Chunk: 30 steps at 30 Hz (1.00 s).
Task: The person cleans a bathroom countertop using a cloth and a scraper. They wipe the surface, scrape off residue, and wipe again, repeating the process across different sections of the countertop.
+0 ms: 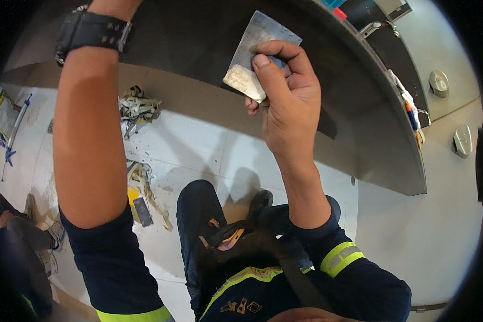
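Note:
My right hand (292, 88) is closed, with thumb and bent forefinger pinching a flat metal scraper blade (263, 32). The blade is tilted, bluish grey, with a thick whitish strip along its lower end. It is held in front of the dark counter (198, 32), and I cannot tell whether it touches the surface. My left forearm (88, 139), with a black watch at the wrist, reaches up past the top edge, so my left hand is out of view.
Scraps of peeled pale sealant (137, 110) lie on the white floor, with a dark block (143, 211) nearby. A blue caulking gun (16, 129) rests at the left, above a person's shoes (56, 236). Metal taps (378, 27) and tools (411, 115) line the counter's right side.

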### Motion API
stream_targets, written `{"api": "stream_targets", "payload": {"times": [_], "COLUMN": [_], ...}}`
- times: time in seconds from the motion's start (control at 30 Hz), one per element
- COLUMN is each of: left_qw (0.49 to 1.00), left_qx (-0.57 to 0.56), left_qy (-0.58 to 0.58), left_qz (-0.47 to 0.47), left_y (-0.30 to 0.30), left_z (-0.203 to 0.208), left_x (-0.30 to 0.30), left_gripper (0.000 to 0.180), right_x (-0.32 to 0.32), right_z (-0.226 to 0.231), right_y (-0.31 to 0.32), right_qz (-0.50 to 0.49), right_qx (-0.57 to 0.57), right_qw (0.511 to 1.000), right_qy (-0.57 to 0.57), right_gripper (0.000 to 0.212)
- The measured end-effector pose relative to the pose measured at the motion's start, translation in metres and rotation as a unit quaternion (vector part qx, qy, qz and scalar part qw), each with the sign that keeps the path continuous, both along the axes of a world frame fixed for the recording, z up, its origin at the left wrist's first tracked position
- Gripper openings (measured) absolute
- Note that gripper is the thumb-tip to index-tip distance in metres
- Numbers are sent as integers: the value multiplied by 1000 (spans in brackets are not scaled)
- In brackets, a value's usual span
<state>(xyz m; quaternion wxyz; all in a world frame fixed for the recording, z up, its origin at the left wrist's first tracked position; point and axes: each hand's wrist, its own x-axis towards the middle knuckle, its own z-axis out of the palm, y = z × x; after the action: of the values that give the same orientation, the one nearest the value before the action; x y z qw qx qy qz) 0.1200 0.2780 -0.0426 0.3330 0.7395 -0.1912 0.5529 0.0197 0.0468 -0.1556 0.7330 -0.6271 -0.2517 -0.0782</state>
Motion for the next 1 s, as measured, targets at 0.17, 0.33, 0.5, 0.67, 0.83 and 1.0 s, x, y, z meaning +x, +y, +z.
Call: {"api": "stream_targets", "payload": {"times": [0.17, 0.33, 0.5, 0.67, 0.83, 1.0], "left_qw": [1000, 997, 992, 993, 994, 991], "left_qx": [-9, -32, -55, 2, 1, -13], "left_qy": [1, 65, 115, 118, 107, 133], "left_qz": [17, -8, -7, -12, -6, -3], "left_y": [-9, -12, -12, 5, 6, 1], "left_z": [0, 6, 14, 0, 0, 3], "left_x": [-4, -20, -27, -13, -11, -13], "left_gripper": [21, 22, 23, 33, 30, 29], "right_x": [3, 3, 4, 2, 3, 4], "right_z": [12, 13, 23, 12, 20, 18], "right_y": [0, 8, 14, 18, 19, 10], "right_qz": [-4, -56, -25, -14, -19, -7], "right_qx": [5, -47, -49, -18, 7, -13], "right_qw": [1000, 997, 998, 999, 1000, 999], "right_qy": [17, 31, 7, 35, 16, 32], "right_gripper": [19, 15, 13, 12, 13, 15]}}
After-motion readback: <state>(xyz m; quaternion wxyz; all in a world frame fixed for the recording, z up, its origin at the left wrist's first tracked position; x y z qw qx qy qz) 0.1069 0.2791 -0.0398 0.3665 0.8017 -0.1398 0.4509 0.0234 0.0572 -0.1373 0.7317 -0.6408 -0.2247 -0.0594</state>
